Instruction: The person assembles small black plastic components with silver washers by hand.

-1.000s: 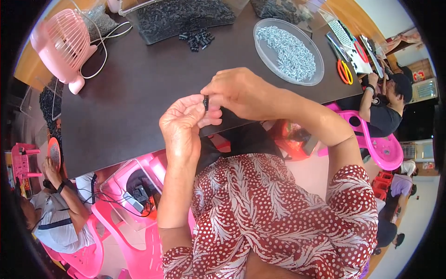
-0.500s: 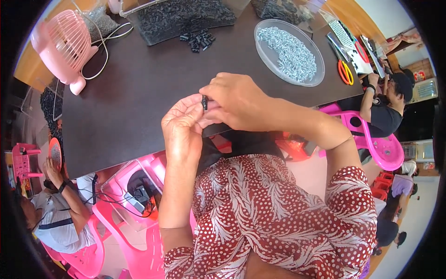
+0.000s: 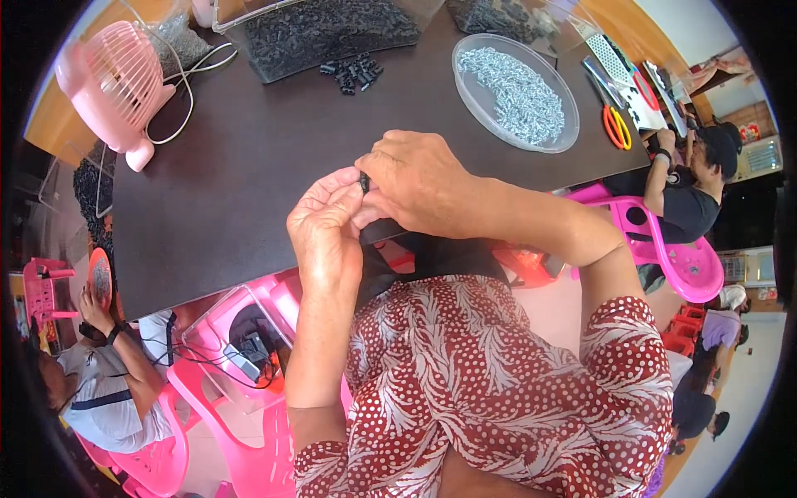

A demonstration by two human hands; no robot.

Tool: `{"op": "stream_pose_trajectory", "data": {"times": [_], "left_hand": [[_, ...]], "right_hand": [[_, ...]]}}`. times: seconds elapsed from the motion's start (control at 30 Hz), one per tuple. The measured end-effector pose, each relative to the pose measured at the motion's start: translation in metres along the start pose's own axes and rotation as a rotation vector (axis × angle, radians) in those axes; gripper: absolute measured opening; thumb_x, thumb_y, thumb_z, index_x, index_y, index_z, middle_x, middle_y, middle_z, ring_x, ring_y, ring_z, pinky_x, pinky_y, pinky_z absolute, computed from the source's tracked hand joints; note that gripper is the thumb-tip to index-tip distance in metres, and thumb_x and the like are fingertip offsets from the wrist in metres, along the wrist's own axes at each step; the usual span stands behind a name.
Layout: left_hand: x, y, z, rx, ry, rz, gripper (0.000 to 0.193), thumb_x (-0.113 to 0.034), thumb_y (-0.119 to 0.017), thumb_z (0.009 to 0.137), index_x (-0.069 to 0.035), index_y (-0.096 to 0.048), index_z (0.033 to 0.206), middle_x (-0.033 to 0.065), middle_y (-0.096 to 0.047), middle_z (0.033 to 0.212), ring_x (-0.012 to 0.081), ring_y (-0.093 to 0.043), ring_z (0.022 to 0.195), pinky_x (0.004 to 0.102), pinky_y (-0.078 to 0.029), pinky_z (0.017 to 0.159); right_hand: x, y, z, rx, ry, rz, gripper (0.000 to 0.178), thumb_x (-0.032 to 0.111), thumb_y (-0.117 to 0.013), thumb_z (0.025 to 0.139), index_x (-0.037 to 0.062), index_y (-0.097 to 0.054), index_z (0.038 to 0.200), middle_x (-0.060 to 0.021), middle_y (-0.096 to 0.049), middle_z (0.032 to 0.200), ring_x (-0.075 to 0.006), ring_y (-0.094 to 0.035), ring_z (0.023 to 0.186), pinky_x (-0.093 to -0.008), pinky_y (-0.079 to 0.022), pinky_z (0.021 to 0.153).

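Between my two hands, above the near part of the dark table [image 3: 241, 183], is a small black plastic part [image 3: 364, 182]. My left hand [image 3: 322, 217] pinches it between thumb and fingers. From the other side, my right hand [image 3: 422, 184] closes its fingertips on the same part and covers much of it. Beyond my hands lies a small pile of similar black parts [image 3: 352, 73]. To the right, a round clear plastic dish [image 3: 473, 114] holds many small silvery metal pieces [image 3: 523, 95].
A clear bin [image 3: 332, 35] of black parts stands at the far edge. At far left is a pink fan [image 3: 116, 83] with a white cord. Scissors with orange-yellow handles [image 3: 616, 129] lie at the right. Other people sit on both sides, near pink chairs [image 3: 685, 266].
My right fingers have shifted slightly and now cover more of the black part. My left hand keeps its pinch almost in place.
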State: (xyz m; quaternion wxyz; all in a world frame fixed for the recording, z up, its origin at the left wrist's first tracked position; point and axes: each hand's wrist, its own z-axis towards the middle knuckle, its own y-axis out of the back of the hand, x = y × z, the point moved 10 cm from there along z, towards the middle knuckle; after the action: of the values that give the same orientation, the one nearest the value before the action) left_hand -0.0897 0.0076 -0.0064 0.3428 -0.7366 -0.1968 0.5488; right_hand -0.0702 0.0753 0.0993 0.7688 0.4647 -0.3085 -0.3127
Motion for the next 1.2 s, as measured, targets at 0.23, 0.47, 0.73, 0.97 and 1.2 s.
{"op": "stream_pose_trajectory", "data": {"times": [0.23, 0.47, 0.73, 0.97, 1.2], "left_hand": [[0.003, 0.005, 0.003, -0.017, 0.021, -0.019, 0.018, 0.004, -0.055, 0.08, 0.007, -0.056, 0.097, 0.0143, -0.063, 0.091, 0.022, -0.063, 0.078, 0.0371, -0.055, 0.069], [0.003, 0.002, -0.001, -0.038, 0.08, -0.098, 0.019, 0.007, -0.051, 0.078, 0.009, -0.053, 0.097, 0.0169, -0.061, 0.088, 0.0246, -0.063, 0.075, 0.0343, -0.054, 0.067], [0.004, 0.006, -0.002, -0.063, 0.08, -0.103, 0.021, 0.008, -0.052, 0.077, 0.009, -0.053, 0.097, 0.0155, -0.061, 0.085, 0.0212, -0.061, 0.07, 0.0295, -0.051, 0.062], [0.001, 0.011, -0.001, -0.113, 0.067, -0.061, 0.02, 0.008, -0.054, 0.075, 0.009, -0.054, 0.095, 0.0097, -0.059, 0.077, 0.0125, -0.053, 0.06, 0.0221, -0.041, 0.054], [0.001, 0.004, 0.004, -0.082, 0.066, -0.068, 0.019, 0.005, -0.053, 0.076, 0.009, -0.056, 0.094, 0.0103, -0.059, 0.08, 0.0134, -0.052, 0.06, 0.0237, -0.04, 0.053]], "right_hand": [[0.002, 0.001, 0.002, -0.043, 0.072, 0.03, 0.021, 0.013, -0.065, 0.065, 0.0003, -0.057, 0.079, -0.0113, -0.057, 0.072, -0.0286, -0.055, 0.071, -0.0382, -0.045, 0.06], [0.002, 0.001, 0.006, -0.047, 0.079, 0.16, 0.019, 0.019, -0.063, 0.061, 0.0022, -0.054, 0.063, -0.0146, -0.057, 0.066, -0.033, -0.058, 0.068, -0.0421, -0.047, 0.062], [0.004, -0.001, 0.006, -0.095, 0.128, 0.182, 0.021, 0.019, -0.064, 0.058, 0.0021, -0.053, 0.063, -0.014, -0.055, 0.063, -0.0334, -0.056, 0.064, -0.043, -0.046, 0.059], [0.002, -0.009, 0.004, -0.089, 0.149, 0.236, 0.025, 0.019, -0.065, 0.058, 0.0013, -0.053, 0.072, -0.0138, -0.055, 0.066, -0.0337, -0.057, 0.066, -0.0427, -0.046, 0.059], [-0.003, -0.002, 0.006, -0.11, 0.156, 0.227, 0.025, 0.02, -0.065, 0.06, 0.0015, -0.054, 0.073, -0.0139, -0.055, 0.068, -0.034, -0.056, 0.067, -0.0428, -0.046, 0.059]]}}
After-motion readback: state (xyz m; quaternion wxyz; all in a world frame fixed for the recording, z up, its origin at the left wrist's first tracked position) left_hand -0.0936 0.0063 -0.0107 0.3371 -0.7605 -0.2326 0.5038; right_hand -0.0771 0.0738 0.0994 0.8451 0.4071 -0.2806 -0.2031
